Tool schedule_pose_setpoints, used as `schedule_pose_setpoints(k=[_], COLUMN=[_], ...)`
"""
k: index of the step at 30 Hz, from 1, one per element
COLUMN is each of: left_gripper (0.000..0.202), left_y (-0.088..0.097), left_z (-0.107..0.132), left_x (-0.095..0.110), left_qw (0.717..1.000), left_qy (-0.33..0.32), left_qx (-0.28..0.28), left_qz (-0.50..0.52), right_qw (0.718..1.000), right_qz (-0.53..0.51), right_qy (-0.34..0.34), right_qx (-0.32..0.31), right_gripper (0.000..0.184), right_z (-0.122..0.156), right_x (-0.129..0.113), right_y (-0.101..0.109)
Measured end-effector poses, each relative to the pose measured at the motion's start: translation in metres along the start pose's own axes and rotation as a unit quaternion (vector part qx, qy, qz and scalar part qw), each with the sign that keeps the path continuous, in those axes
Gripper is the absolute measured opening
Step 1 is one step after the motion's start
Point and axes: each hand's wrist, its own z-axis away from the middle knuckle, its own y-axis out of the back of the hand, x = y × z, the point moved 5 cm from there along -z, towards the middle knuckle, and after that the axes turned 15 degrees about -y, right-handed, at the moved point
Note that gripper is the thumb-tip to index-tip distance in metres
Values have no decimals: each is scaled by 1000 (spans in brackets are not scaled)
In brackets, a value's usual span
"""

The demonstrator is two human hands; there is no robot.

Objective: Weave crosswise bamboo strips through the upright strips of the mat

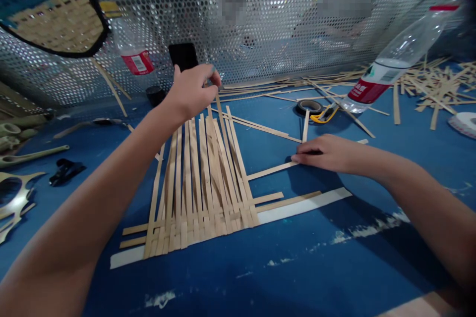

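Note:
Thin bamboo strips (199, 173) lie side by side, fanning out away from me. Near their front ends they cross a few sideways strips (137, 229), above a band of white tape (308, 208) on the blue table. My left hand (193, 89) is raised over the far ends, with thumb and index finger pinched on one lengthwise strip. To the right of the weave, my right hand (322, 153) grips the outer end of a sideways bamboo strip (271, 171), whose other end enters between the lengthwise ones. Another short strip stands up just behind those right fingers.
A black tape roll (310, 107), yellow cutter (325, 115) and tilted water bottle (386, 74) are at back right, near piled strips (442, 84). A phone (183, 55) and another bottle (136, 57) are behind my left hand. A perforated metal screen (260, 20) bounds the back.

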Motion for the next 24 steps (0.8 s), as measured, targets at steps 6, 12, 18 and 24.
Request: schedule_pose_setpoints(k=[6,12,18,24], left_gripper=[17,64,62,57], left_y=[24,33,2,-27], left_z=[4,9,24,42], left_x=[35,44,11,-7], left_qw=[981,972,854,774], left_qy=[-46,-67,2,33], left_qx=[-105,-96,-322,-479], left_qz=[-154,205,408,412], right_qw=[1000,999,999,998], right_qz=[-7,-23,-36,-46], right_qy=[-17,-9,12,28], right_qx=[-18,-29,-7,24], right_gripper=[63,59,40,31], right_z=[2,6,8,5], right_x=[4,3,-10,-15], right_y=[-1,-1,0,-3])
